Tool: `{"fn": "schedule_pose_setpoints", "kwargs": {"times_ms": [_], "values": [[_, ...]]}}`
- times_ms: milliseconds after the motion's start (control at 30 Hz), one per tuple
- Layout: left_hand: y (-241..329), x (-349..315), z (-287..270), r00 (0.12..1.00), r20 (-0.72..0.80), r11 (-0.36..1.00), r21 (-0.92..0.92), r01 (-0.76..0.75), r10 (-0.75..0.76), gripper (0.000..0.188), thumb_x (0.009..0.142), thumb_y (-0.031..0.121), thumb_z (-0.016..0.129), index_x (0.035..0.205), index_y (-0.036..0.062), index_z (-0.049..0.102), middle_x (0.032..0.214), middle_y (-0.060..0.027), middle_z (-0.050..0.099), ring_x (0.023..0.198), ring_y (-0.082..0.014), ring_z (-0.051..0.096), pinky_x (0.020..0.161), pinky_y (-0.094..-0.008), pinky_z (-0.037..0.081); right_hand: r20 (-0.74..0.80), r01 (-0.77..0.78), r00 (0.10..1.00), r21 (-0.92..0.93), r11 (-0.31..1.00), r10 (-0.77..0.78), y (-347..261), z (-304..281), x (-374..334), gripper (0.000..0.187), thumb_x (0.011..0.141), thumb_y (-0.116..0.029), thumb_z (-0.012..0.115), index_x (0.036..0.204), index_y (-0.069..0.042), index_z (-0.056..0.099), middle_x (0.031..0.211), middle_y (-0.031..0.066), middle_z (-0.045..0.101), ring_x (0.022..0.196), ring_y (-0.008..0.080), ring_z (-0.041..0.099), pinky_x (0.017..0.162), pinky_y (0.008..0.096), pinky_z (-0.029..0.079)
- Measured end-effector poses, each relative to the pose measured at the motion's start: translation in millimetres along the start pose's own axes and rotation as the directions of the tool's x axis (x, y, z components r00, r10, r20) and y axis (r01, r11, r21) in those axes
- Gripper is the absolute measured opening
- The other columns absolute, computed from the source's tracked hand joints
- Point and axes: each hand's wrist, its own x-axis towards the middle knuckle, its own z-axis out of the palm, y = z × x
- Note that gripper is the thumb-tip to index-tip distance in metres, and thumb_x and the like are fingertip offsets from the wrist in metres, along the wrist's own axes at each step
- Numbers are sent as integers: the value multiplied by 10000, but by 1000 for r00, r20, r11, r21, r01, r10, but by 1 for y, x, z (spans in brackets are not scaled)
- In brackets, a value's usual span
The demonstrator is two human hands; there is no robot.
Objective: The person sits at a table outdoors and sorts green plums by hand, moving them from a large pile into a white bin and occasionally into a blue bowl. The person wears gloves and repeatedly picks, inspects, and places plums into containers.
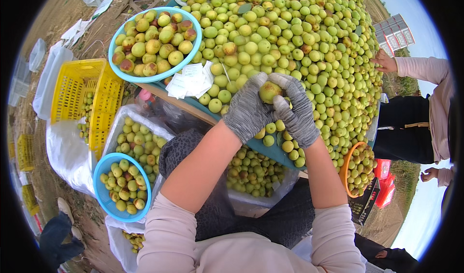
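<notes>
My left hand [249, 109], in a grey knit glove, curls around a green jujube [270, 92] with brown patches. My right hand [298, 112], gloved alike, closes on the same jujube from the other side, its thumb against the fruit. Both hands are just above the near edge of a big heap of jujubes [290, 36], mostly green, some blotched brown. The heap lies on a table with a blue-green cover [270, 151]. To the left of my hands, white paper slips [190, 80] lie beside a light-blue basin [112, 65] of browner jujubes.
Below the table edge stand a lined crate of jujubes [256, 176] and, leftward, a white crate [123, 128] and blue basin [100, 191]. A yellow crate [65, 74] stands farther left. At right are an orange basin [345, 174] and a person's hand [384, 61] at the heap.
</notes>
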Motion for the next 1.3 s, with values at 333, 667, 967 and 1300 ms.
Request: {"fn": "schedule_pose_setpoints", "kwargs": {"times_ms": [333,667,967,1300], "values": [[79,-158,-248,443,-653,713,700,43,614,341,860,319,700,1059,86,549,953,-94,641,557,-135,551,428,-243,437,-111,-244,958,-799,549,264,82,8,-97,637,817,-340,654,1377,-111,455,1401,135,424,1309,361,363,1103,500,264],[53,-173,-248,526,-195,-283,665,691,828,481,858,104,622,1310,57,464,1289,-210,480,1167,-388,512,1024,-413,417,-499,-443,857,-586,678,129,100,-9,-200,419,788,-131,658,1187,-46,564,1212,185,531,1124,361,504,973,459,395],[-5,-26,-14,960,168,-646,763,17,223,580,877,287,666,1361,67,436,1269,-178,532,1153,-332,550,989,-428,455,-468,-558,828,-627,544,309,102,0,-247,458,824,-247,632,1239,-71,549,1278,163,498,1243,340,433,1059,511,318],[-98,18,3,999,-21,-870,491,34,27,868,829,489,661,1508,170,226,1500,-161,290,1304,-371,387,1059,-420,404,-425,-528,846,-582,619,323,109,19,-184,737,793,-371,677,1419,-107,392,1474,248,265,1347,404,287,1115,560,197]]}}
